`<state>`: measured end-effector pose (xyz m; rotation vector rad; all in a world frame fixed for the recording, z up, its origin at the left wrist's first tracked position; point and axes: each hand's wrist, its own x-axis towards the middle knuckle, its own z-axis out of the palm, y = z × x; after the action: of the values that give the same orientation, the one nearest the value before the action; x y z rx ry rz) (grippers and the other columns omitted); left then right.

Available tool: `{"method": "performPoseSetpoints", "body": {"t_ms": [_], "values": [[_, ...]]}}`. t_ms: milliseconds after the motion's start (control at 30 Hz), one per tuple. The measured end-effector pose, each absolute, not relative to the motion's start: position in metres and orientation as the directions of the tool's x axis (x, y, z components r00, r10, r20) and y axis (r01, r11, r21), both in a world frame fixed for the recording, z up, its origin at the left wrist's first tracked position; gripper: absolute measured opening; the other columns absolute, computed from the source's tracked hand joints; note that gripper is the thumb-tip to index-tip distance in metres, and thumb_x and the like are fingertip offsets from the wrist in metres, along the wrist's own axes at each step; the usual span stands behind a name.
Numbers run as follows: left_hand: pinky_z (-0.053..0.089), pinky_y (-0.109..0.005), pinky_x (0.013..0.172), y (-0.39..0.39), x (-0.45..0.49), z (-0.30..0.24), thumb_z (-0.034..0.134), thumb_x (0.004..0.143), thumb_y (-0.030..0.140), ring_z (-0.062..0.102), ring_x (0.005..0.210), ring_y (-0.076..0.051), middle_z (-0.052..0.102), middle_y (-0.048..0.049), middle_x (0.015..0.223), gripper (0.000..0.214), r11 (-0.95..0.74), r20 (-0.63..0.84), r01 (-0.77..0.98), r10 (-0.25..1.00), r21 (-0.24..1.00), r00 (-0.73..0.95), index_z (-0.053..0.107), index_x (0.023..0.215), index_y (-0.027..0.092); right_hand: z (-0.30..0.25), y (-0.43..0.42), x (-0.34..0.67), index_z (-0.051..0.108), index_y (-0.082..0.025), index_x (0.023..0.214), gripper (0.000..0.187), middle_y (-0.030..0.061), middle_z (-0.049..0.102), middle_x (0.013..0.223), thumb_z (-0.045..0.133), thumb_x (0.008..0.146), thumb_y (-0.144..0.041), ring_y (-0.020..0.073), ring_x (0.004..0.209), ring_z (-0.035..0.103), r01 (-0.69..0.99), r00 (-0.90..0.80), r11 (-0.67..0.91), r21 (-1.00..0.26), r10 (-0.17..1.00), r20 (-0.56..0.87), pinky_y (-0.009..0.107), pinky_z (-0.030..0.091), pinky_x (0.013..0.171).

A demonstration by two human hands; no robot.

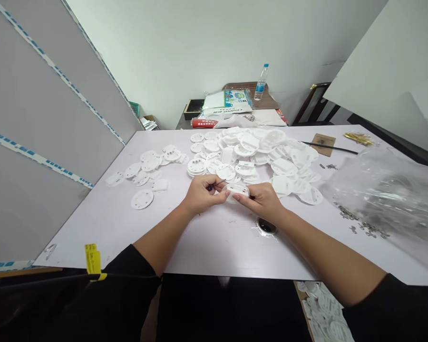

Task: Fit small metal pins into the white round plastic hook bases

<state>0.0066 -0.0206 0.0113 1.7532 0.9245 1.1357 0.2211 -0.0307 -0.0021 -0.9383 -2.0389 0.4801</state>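
Observation:
Both my hands meet above the near middle of the table. My right hand is closed on the edge of a white round plastic cover, thumb on top, with small slots showing in its face. My left hand is closed too, its thumb at the cover's left edge. A slim dark tool pokes out from the left fingers; its exact kind is unclear. Just beyond lies a big heap of similar white covers. Under my right wrist rests a small round dish with dark contents.
Several more covers lie to the left. On the right are a clear plastic bag, scattered small metal parts, brown card and brass-coloured pieces. A water bottle stands behind; a grey partition borders the left.

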Motion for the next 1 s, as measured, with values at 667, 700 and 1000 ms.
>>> {"method": "performPoseSetpoints", "body": {"t_ms": [667,700,1000], "values": [[0.04,-0.03,0.067,0.02,-0.043,0.007,0.061,0.095,0.036,0.059,0.075,-0.014,0.067,-0.004,0.098,0.021,-0.357,0.626,0.837,0.779,0.415,0.023,0.077,0.102,0.024,-0.004,-0.023,0.226,0.07,-0.016,0.086,0.046,0.0017,0.056,0.062,0.046,0.1,-0.053,0.0152,0.06,0.057,0.436,-0.395,0.509,-0.742,0.849,0.351,0.031,0.042,0.061],[0.04,-0.03,0.067,0.021,-0.041,0.006,0.061,0.095,0.036,0.06,0.077,-0.014,0.067,-0.0036,0.099,0.021,-0.341,0.607,0.848,0.794,0.407,0.028,0.077,0.101,0.025,-0.003,-0.023,0.226,0.07,-0.016,0.087,0.045,0.0016,0.056,0.061,0.047,0.1,-0.053,0.015,0.059,0.057,0.431,-0.399,0.517,-0.74,0.844,0.358,0.03,0.042,0.06],[0.04,-0.031,0.069,0.016,-0.037,0.009,0.069,0.089,0.044,0.059,0.076,-0.014,0.066,-0.0035,0.103,0.027,-0.325,0.55,0.85,0.834,0.415,0.05,0.077,0.105,0.024,0.0,-0.026,0.228,0.073,-0.014,0.091,0.048,0.0016,0.057,0.057,0.045,0.101,-0.052,0.0134,0.055,0.056,0.38,-0.415,0.556,-0.739,0.817,0.401,0.028,0.041,0.057]]}}
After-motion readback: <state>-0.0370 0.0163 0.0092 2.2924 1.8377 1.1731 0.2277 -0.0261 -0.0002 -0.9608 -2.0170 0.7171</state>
